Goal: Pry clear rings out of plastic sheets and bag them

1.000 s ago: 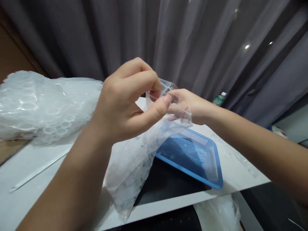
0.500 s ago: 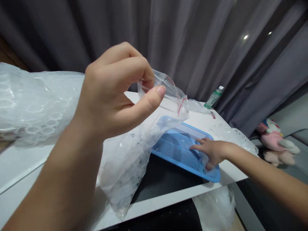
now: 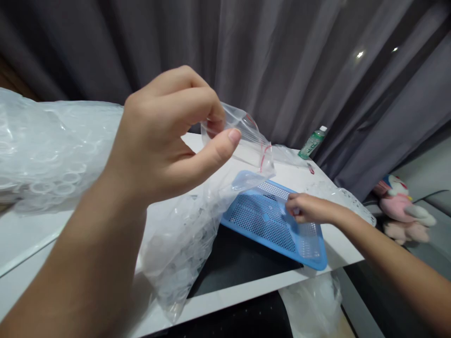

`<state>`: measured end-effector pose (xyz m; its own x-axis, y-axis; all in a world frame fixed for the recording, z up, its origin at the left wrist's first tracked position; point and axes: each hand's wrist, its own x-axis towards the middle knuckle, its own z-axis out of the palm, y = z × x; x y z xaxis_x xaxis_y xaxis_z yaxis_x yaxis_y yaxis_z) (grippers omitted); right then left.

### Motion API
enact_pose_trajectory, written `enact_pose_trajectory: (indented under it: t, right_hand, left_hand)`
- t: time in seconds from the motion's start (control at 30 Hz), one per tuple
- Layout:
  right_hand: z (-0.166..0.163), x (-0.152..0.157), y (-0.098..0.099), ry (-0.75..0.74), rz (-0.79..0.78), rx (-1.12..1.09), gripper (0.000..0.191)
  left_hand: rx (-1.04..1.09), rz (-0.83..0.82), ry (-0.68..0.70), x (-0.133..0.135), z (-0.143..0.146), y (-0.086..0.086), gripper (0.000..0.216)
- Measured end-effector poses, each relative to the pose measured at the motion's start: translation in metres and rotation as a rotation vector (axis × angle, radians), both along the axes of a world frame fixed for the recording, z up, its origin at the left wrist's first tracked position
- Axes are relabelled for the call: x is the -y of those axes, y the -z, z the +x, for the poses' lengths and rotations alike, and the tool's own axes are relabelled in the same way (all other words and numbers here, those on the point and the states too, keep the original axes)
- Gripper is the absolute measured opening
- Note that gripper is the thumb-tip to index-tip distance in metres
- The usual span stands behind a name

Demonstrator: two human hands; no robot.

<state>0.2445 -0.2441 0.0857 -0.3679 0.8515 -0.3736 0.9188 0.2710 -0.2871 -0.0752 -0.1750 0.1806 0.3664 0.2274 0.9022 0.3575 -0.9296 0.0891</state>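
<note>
My left hand (image 3: 176, 136) is closed on the upper edge of a clear zip bag (image 3: 186, 244), holding it up by its red-lined mouth. Small translucent pieces fill the lower part of the bag, too jumbled to name. My right hand (image 3: 306, 208) hovers over the right side of a blue perforated basket (image 3: 260, 216), its fingers curled together. Whatever those fingers may hold is hidden. The basket sits tilted on the table, partly over a black mat (image 3: 243, 263).
At left lies a large clear bag (image 3: 63, 145) of translucent rings or tubes. A green-labelled bottle (image 3: 312, 143) stands at the back, near a small red item (image 3: 310, 169). Clear plastic (image 3: 338, 197) lies right of the basket. Beyond the table are plush toys (image 3: 401, 206) and a grey curtain (image 3: 275, 70).
My right hand has risen slightly from the basket's inside, and its spread fingers have curled in. My left hand still holds the bag in nearly the same spot.
</note>
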Motion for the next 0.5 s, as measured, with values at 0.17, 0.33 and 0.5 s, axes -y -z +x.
enact_pose_trajectory:
  t: [0.17, 0.33, 0.5]
  right_hand:
    - [-0.017, -0.008, -0.079, 0.154, 0.523, -0.385, 0.001]
    - [-0.087, -0.018, -0.13, 0.139, 0.894, -0.901, 0.01]
    - [-0.135, -0.017, -0.131, 0.178, 0.574, -0.887, 0.009]
  left_hand:
    - [-0.104, -0.003, 0.117, 0.005, 0.006, 0.0, 0.017]
    - [-0.134, -0.028, 0.116, 0.01, 0.011, 0.002, 0.016]
    - [-0.087, -0.073, 0.087, 0.016, 0.005, -0.001, 0.018]
